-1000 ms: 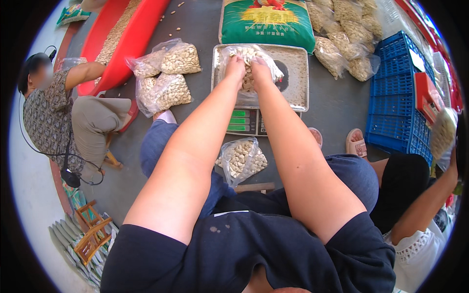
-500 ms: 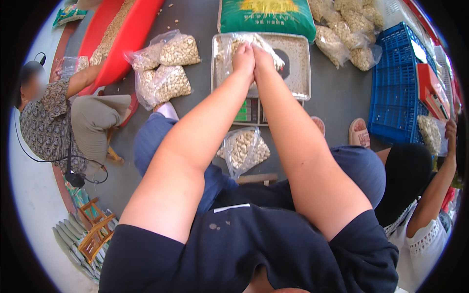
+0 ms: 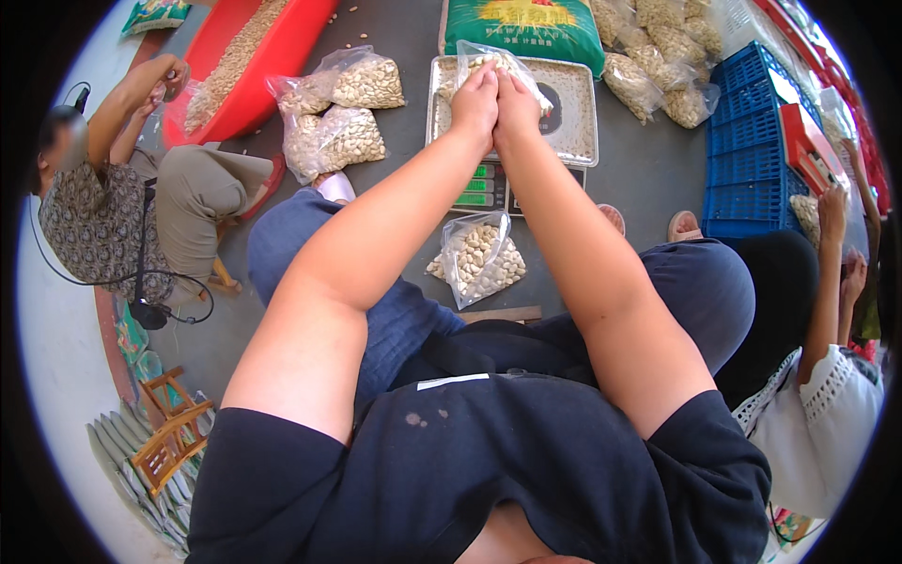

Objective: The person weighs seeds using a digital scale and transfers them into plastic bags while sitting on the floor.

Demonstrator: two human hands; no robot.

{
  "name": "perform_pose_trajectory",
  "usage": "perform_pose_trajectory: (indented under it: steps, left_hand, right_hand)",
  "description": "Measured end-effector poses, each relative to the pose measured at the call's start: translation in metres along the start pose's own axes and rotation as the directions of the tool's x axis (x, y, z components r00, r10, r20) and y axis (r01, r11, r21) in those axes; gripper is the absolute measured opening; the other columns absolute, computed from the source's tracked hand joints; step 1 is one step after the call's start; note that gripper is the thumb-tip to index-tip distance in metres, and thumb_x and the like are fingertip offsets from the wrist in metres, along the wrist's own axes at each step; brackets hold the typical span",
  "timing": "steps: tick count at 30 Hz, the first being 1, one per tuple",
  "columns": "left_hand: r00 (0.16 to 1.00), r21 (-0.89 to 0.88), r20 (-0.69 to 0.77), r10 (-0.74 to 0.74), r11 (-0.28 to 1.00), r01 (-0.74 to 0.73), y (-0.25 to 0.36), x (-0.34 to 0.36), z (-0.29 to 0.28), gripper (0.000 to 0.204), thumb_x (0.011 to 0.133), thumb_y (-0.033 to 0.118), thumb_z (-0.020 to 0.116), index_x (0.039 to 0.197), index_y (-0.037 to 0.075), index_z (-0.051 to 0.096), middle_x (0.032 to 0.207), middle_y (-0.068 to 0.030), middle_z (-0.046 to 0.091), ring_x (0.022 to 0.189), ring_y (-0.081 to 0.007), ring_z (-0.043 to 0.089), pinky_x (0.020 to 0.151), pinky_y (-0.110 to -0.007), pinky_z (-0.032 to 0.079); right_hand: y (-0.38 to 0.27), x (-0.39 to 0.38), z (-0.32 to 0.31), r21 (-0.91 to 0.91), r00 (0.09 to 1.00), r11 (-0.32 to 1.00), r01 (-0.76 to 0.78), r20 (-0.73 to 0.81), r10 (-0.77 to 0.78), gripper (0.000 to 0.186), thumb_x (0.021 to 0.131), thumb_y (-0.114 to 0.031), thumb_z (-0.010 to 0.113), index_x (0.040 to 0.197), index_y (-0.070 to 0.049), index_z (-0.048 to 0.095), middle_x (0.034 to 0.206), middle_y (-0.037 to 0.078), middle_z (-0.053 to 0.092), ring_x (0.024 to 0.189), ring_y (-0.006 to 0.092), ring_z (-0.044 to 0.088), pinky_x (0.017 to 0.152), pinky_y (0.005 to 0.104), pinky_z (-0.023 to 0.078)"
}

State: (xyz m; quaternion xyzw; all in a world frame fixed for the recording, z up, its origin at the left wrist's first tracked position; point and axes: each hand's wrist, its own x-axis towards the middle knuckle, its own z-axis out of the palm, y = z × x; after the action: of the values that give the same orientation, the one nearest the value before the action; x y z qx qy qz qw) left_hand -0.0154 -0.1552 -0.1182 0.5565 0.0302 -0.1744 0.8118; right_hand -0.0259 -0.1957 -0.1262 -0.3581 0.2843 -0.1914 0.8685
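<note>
My left hand (image 3: 474, 110) and my right hand (image 3: 514, 111) are side by side, fingers closed on a clear plastic bag of pale flat seeds (image 3: 527, 88). The bag is on the steel weighing pan (image 3: 571, 132) of a digital scale, whose green displays (image 3: 477, 188) show below the pan; my hands hide much of the bag. A loose bag of seeds (image 3: 485, 265) lies on the floor before me, and a group of filled bags (image 3: 349, 136) lies left of the scale.
A red tub of seeds (image 3: 310, 26) and a co-worker (image 3: 94, 221) are at left. Behind the scale lie a green sack (image 3: 521, 38) and several bags (image 3: 672, 52). Blue crates (image 3: 740, 169) and another co-worker (image 3: 803, 432) are at right; a wooden stool (image 3: 167, 442) is lower left.
My hands have moved up in the picture and closed in around the bag's top. The left co-worker's hands have risen from the tub; the right co-worker's hands have moved to the red object.
</note>
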Motion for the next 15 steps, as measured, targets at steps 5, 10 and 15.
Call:
perform_pose_trajectory:
  steps: [5, 10, 15]
  left_hand:
    - [0.999, 0.035, 0.016, -0.052, 0.998, 0.051, -0.024, -0.057, -0.029, 0.031, 0.089, 0.018, 0.039, 0.118, 0.005, 0.044, 0.116, -0.0092, 0.047, 0.103, -0.0168, 0.046, 0.087, -0.027, 0.037]
    - [0.970, -0.111, -0.165, -0.177, 0.981, 0.160, -0.066, -0.115, -0.074, 0.032, 0.089, 0.017, 0.039, 0.118, 0.004, 0.044, 0.119, -0.0107, 0.045, 0.107, -0.0184, 0.043, 0.091, -0.028, 0.034]
    - [0.973, -0.124, -0.176, -0.149, 0.984, 0.128, -0.062, -0.122, -0.081, 0.033, 0.090, 0.017, 0.038, 0.119, 0.003, 0.042, 0.121, -0.0116, 0.044, 0.108, -0.0195, 0.043, 0.091, -0.028, 0.034]
  right_hand:
    - [0.027, -0.055, -0.033, -0.163, 0.998, 0.986, -0.020, -0.070, 0.009, 0.027, 0.084, -0.017, 0.051, 0.101, 0.004, 0.055, 0.095, 0.010, 0.058, 0.082, 0.0143, 0.053, 0.072, 0.0252, 0.043]
    - [0.080, -0.102, -0.072, -0.185, 0.979, 0.961, -0.205, -0.037, 0.201, 0.026, 0.083, -0.014, 0.052, 0.102, 0.003, 0.055, 0.097, 0.011, 0.058, 0.084, 0.0150, 0.053, 0.074, 0.0246, 0.042]
    - [0.086, -0.110, -0.067, -0.191, 0.976, 0.957, -0.218, -0.055, 0.211, 0.026, 0.083, -0.015, 0.052, 0.100, 0.004, 0.055, 0.093, 0.009, 0.059, 0.081, 0.0135, 0.053, 0.072, 0.0243, 0.043]
